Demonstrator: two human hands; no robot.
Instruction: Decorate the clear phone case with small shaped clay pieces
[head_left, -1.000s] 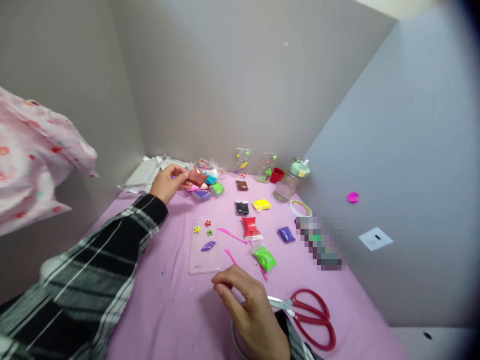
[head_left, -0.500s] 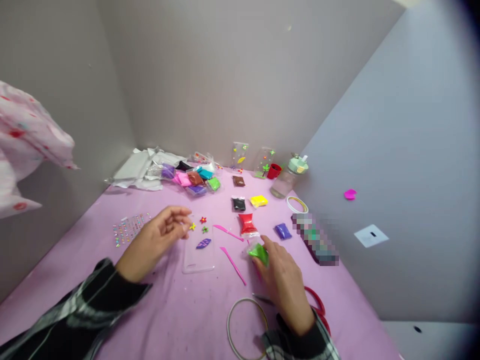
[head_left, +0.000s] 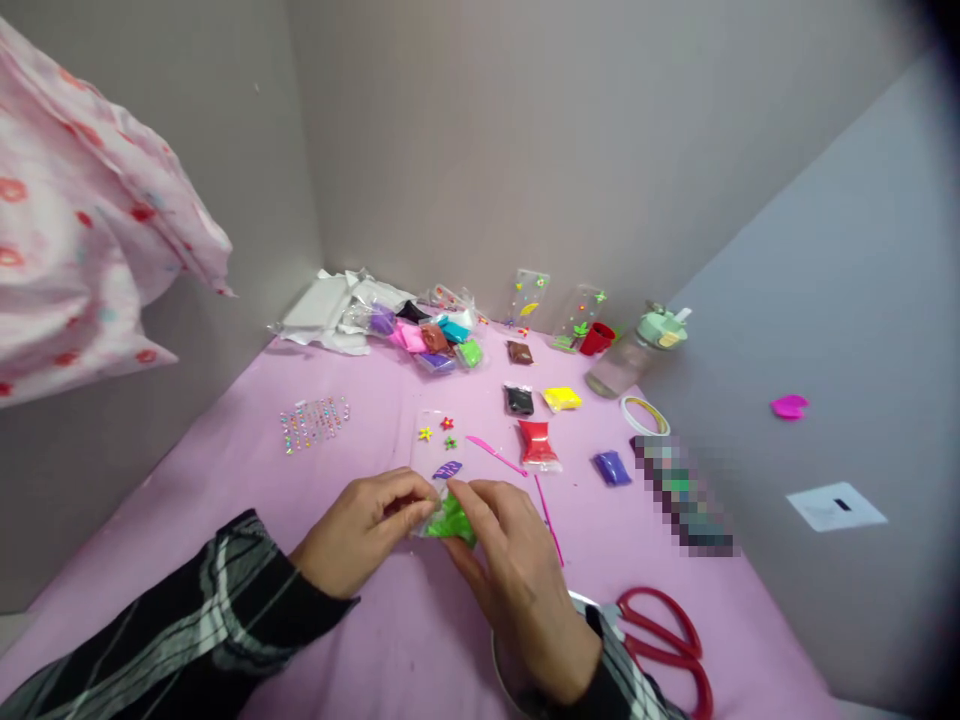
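My left hand (head_left: 364, 535) pinches the clear plastic edge of a small, soft packet of bright green material (head_left: 451, 522) between thumb and forefinger; my right hand (head_left: 517, 560) clasps its other side, thumb below and fingers above. The packet sits between my hands, over the pink cloth (head_left: 247, 470); I cannot tell whether it touches down. At twelve o'clock from it, just beyond, lies a clear, flat plastic case (head_left: 430, 457) bearing flowers and a purple leaf (head_left: 448, 469). A plump red packet (head_left: 538, 445) lies at two o'clock, red-handled metal scissors (head_left: 675, 655) at four, a sheet of tiny sparkling gems (head_left: 315, 424) at ten.
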